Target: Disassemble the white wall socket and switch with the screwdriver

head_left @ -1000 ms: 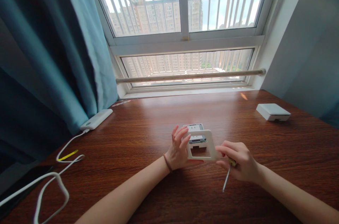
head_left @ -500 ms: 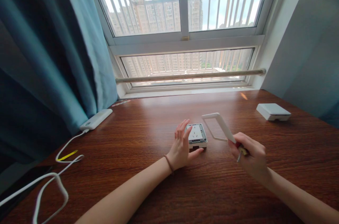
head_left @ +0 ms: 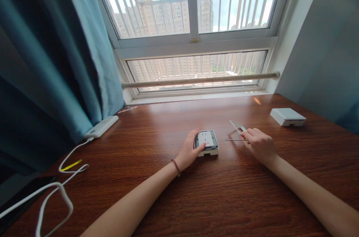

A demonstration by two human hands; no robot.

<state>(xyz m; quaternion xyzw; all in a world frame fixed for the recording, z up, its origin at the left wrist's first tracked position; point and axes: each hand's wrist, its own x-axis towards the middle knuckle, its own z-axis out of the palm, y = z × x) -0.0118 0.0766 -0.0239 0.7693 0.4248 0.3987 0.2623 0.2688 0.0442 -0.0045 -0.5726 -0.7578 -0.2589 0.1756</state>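
A wall socket (head_left: 206,139) in a white mounting box lies on the desk, its inner workings bare around the white faceplate. My left hand (head_left: 190,147) grips its left side, fingers behind and thumb over the front. To the right, my right hand (head_left: 259,145) is closed around a white cover frame (head_left: 237,128) and a screwdriver (head_left: 235,139). The screwdriver's thin shaft points left towards the socket, apart from it. Its handle is mostly hidden in my palm. The frame is tilted and seen nearly edge-on.
A second white box (head_left: 288,116) sits at the right of the brown desk (head_left: 174,199). At the left, a white power strip (head_left: 101,126) lies by the blue curtain (head_left: 92,61), its white cable (head_left: 68,207) looping forward past a yellow strip (head_left: 71,165). A barred window stands behind.
My left hand has closed from a spread pose onto the socket's side. My right hand has turned and lowered, so the frame tips over and the screwdriver's shaft now points left.
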